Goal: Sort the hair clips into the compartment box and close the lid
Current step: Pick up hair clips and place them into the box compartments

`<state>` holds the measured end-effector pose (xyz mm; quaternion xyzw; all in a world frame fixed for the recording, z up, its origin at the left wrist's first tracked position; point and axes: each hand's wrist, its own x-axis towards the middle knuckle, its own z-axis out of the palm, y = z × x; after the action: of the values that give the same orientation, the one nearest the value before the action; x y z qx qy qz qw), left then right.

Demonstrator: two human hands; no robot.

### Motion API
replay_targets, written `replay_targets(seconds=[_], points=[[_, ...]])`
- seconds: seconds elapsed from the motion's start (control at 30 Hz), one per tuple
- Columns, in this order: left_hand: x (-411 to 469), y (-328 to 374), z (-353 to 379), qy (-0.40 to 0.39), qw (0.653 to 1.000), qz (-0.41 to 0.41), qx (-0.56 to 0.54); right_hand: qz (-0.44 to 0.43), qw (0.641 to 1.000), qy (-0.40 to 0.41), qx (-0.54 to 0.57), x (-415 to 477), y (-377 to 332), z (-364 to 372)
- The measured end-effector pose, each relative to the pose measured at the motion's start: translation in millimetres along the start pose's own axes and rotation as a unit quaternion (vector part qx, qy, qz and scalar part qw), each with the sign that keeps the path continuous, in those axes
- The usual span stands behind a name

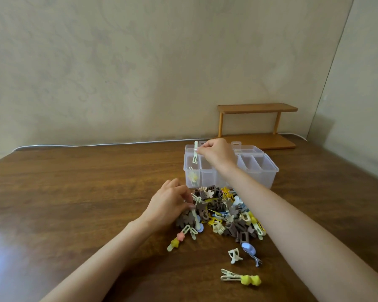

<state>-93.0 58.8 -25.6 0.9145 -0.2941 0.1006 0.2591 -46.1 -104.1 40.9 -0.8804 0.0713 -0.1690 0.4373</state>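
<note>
A clear plastic compartment box [268, 171] stands open on the brown table, its lid tipped back behind it. My right hand [216, 153] pinches a pale green hair clip [195, 152] upright over the leftmost compartment, where a yellowish clip [193, 177] lies. In front of the box lies a heap of hair clips [227, 212] in brown, yellow, cream and blue. My left hand [170, 203] rests at the heap's left edge and pinches a long pale clip [195, 219] there.
Loose clips lie near me: a cream claw clip [235, 255], a blue one [250, 250], a cream clip with yellow stars [240, 279] and a star clip [177, 241]. A small wooden shelf [258, 125] stands behind the box by the wall.
</note>
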Motion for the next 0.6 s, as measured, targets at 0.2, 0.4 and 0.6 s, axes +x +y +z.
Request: replay_targets(seconds=[0.2, 0.4, 0.6], points=[[-1, 3, -11, -0.018, 0.992, -0.04, -0.114, 0.011, 0.991, -0.013, -0.133, 10, 9, 13], [-5, 5, -18, -0.007, 0.945, -0.131, -0.3, -0.094, 0.995, -0.037, -0.023, -15, 7, -5], [-5, 3, -18, 0.048, 0.927, -0.143, -0.343, -0.121, 0.954, -0.276, 0.006, -42, 10, -14]])
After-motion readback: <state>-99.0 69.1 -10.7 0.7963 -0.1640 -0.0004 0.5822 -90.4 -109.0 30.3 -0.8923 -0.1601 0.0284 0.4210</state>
